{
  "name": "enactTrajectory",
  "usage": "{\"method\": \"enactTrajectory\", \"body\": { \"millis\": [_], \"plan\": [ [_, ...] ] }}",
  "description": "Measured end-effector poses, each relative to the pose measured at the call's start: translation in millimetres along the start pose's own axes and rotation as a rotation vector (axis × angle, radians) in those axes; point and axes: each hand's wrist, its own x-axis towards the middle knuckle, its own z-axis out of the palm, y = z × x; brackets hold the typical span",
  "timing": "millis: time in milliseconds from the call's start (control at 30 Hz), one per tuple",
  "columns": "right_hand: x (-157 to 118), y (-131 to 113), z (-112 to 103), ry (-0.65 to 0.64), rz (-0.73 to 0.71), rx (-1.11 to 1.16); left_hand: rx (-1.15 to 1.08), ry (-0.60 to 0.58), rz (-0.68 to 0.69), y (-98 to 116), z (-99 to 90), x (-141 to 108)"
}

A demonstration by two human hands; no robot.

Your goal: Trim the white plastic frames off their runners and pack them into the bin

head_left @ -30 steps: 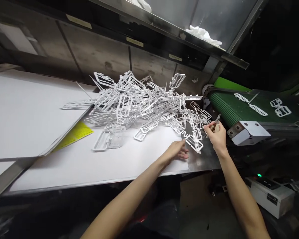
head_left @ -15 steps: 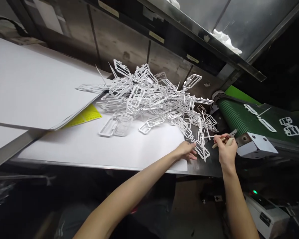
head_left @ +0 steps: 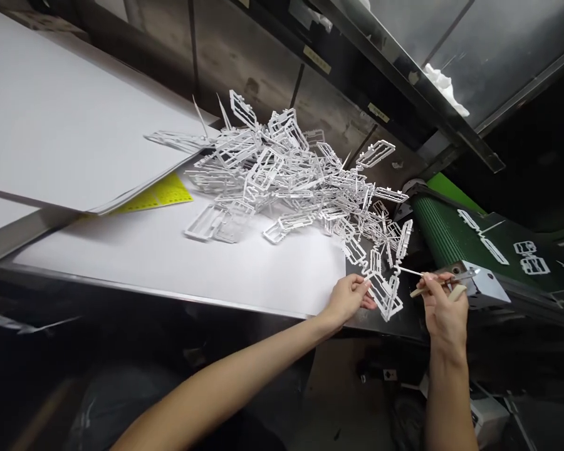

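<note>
My left hand (head_left: 350, 299) pinches the edge of a white plastic frame part (head_left: 384, 293) at the right end of the pile, with thumb and fingers closed. In my right hand (head_left: 446, 307) lies a pair of nippers (head_left: 465, 277), metal jaws pointing right and pale handles across the palm. The thumb and forefinger of that hand also pinch the thin white stem (head_left: 410, 272) of a second frame part (head_left: 405, 244), which overlaps the first. A tangled pile of similar white frame parts (head_left: 286, 169) spreads to the left and behind.
Right of my hands runs a green conveyor belt (head_left: 455, 247) carrying several white frame parts (head_left: 534, 265). A white metal block (head_left: 489, 287) sits at its near edge. White sheets (head_left: 75, 113) and a yellow perforated sheet (head_left: 162, 193) lie left. A metal shelf (head_left: 404, 81) overhangs the back.
My right hand has moved right and slightly down, drawing the stemmed frame part out from the pile. My left hand's fingers have closed at the other frame part. The camera view has tilted.
</note>
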Motion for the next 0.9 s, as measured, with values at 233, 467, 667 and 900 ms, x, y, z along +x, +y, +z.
{"method": "enactTrajectory", "body": {
  "millis": [233,467,667,900],
  "plan": [
    [-26,-7,-5,-0.097,0.164,0.124,0.029,0.015,0.128,10,-20.7,-26],
    [-23,3,-6,-0.109,0.18,0.051,0.085,0.097,0.21,14,-25.8,-14],
    [-27,7,-18,-0.071,0.106,-0.121,-0.064,0.139,0.226,2,-25.5,-21],
    [0,12,-41,-0.105,-0.057,-0.621,-0.203,0.004,0.075,-13,-17.8,-33]
  ]
}}
